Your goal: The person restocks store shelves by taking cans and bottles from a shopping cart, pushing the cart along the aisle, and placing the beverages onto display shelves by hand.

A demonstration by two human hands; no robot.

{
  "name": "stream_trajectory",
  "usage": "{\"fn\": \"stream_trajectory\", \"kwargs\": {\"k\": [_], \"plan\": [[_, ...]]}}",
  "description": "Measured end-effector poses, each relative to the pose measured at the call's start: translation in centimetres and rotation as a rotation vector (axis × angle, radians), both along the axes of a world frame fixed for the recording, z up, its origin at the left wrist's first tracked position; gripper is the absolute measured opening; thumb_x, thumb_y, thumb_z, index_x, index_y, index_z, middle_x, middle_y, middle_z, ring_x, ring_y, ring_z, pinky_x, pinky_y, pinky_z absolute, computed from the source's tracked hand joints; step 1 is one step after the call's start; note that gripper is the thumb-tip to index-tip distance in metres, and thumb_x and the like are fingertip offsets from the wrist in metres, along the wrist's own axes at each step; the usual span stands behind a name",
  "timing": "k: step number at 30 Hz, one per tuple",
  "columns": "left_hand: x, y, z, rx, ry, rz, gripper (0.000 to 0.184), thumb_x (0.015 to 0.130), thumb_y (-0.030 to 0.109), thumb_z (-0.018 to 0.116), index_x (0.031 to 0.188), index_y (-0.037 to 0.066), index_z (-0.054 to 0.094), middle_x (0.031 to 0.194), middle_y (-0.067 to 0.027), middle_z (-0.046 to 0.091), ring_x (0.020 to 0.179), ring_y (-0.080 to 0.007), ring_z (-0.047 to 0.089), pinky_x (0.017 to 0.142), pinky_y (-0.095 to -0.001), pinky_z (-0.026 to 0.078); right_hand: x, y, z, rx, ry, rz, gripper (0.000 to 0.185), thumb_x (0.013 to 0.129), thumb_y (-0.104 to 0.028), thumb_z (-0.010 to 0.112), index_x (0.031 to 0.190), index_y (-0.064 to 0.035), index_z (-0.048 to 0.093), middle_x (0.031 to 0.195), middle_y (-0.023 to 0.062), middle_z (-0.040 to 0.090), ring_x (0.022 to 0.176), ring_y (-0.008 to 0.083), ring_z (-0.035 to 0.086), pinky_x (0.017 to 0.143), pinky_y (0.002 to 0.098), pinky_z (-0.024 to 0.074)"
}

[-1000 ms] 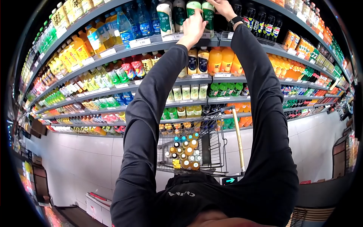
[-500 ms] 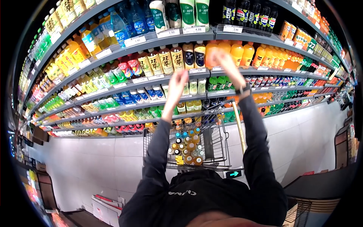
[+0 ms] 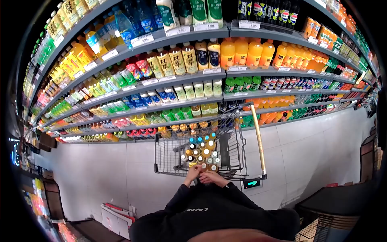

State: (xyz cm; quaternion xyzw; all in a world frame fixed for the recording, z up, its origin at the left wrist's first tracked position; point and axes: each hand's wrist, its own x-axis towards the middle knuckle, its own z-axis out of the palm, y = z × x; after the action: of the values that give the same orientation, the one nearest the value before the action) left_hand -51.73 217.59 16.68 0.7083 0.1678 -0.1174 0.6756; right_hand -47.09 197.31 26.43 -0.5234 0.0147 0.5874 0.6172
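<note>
My left hand [image 3: 194, 173] and my right hand [image 3: 213, 177] are close together in front of my body, at the near edge of the shopping cart [image 3: 165, 155]. Their fingers are too small to read clearly, and no object shows in either. Just beyond them, bottles with blue, white, black and orange caps [image 3: 206, 153] stand grouped in the cart. The cart's long handle [image 3: 258, 141] is to the right of my hands.
Long shelves [image 3: 193, 34] of drinks curve across the view, with orange bottles [image 3: 254, 52] and green-and-white bottles [image 3: 198, 12]. Cardboard boxes [image 3: 116, 220] lie on the floor at lower left. A wire basket [image 3: 316, 230] is at lower right, and a green arrow sign [image 3: 252, 183] lies beside the cart.
Both hands have come down from the green-and-white bottles on the upper shelf to the near edge of the cart, close to my body. Those bottles remain on the shelf.
</note>
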Motion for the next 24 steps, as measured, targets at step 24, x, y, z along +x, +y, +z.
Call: {"fn": "stream_trajectory", "kwargs": {"k": [24], "plan": [[-1.5, 14.0, -16.1, 0.196, 0.341, 0.431, 0.026, 0.099, 0.023, 0.061, 0.113, 0.002, 0.068, 0.091, -0.0104, 0.077, 0.083, -0.0208, 0.074, 0.075, -0.0324, 0.056, 1.5, 14.1, -19.1, -0.414, -0.178, -0.042, 0.032, 0.103, -0.031, 0.06, 0.111, -0.0006, 0.065, 0.094, 0.0125, 0.072, 0.075, 0.0185, 0.07, 0.066, 0.0326, 0.0547]]}}
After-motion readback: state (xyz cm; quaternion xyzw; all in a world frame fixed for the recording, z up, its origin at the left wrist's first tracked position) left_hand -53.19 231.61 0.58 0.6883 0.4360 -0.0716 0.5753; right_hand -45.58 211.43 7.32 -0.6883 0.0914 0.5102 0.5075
